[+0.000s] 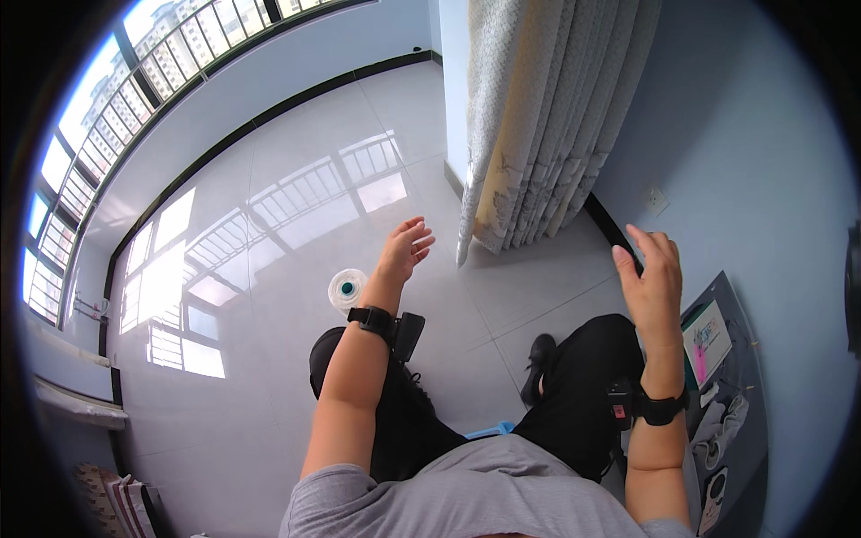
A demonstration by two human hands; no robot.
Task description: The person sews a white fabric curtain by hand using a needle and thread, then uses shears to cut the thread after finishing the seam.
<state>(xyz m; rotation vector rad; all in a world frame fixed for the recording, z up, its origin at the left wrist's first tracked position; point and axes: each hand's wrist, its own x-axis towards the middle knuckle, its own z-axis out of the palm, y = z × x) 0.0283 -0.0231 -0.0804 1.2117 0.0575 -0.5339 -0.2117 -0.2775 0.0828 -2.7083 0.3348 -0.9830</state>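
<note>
My left hand [406, 250] is held out above the tiled floor with nothing visible in it, its fingers a little apart. Just left of that forearm stands a white spool [345, 289] with a teal centre, seen from above; the forearm overlaps its right edge in the picture. Over my right knee, my right hand [651, 286] is raised with the thumb apart from the bent fingers. I see nothing between them. Each forearm wears a black strap carrying a small dark device, the left strap [373, 323] and the right strap [662, 409].
A patterned curtain [538, 155] hangs ahead, beside the blue wall [746, 168]. At right, a dark grey surface [746, 376] holds a box bearing writing [707, 341] and grey cloth items [721, 427]. Railed windows [155, 74] line the left. Part of a blue seat [491, 430] shows beneath me.
</note>
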